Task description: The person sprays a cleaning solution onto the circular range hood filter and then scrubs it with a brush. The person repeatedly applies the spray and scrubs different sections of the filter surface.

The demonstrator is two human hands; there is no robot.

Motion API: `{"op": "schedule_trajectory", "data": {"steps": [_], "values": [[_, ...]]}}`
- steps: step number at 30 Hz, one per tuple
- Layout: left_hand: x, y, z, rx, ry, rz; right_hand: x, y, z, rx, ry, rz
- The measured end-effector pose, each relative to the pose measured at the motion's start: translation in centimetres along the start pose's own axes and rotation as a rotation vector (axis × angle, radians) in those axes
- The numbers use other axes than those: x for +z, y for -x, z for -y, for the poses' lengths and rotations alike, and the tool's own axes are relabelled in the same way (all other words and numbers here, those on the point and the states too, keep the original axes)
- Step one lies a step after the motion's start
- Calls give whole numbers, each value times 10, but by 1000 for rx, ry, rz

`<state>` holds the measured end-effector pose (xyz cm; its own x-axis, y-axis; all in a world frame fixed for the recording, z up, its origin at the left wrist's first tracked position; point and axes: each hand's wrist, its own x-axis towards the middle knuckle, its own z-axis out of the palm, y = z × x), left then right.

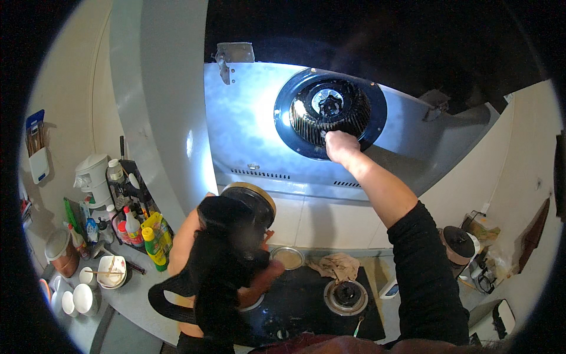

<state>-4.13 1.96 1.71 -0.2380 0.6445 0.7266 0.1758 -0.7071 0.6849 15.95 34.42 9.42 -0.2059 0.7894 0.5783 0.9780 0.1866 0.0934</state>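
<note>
My right hand (342,146), fingers curled, reaches up to the lower edge of the squirrel-cage fan (305,117) of a range hood. A small greyish thing (324,134) shows at its fingertips; what it is I cannot tell. Around the fan runs a dark round ring (285,137), and a lobed black knob (330,106) sits at the hub. My left hand (204,199), mostly hidden, is at a black lamp (247,205) with a gold rim, tilted up at the hood. A blurred skin-toned shape (261,278) lies beside the lamp; whose it is stays unclear.
Below is a black gas hob (305,318) with a burner (346,297), a crumpled cloth (338,267) and a round metal dish (287,257). Bottles (152,248) and bowls (84,298) crowd the left counter. A lidded pot (457,243) stands right. Metal brackets (236,53) jut from the hood.
</note>
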Motion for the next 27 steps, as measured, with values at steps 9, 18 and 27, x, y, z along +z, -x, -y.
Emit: {"op": "schedule_trajectory", "data": {"steps": [9, 18, 27], "values": [[1, 11, 15, -40, 80, -70, -28, 77, 5, -134, -106, 92], [13, -3, -5, 50, -228, 79, -11, 45, -67, -96, -568, 6], [26, -16, 9, 417, -172, -74, -23, 31, -20, -275, -455, 111]]}}
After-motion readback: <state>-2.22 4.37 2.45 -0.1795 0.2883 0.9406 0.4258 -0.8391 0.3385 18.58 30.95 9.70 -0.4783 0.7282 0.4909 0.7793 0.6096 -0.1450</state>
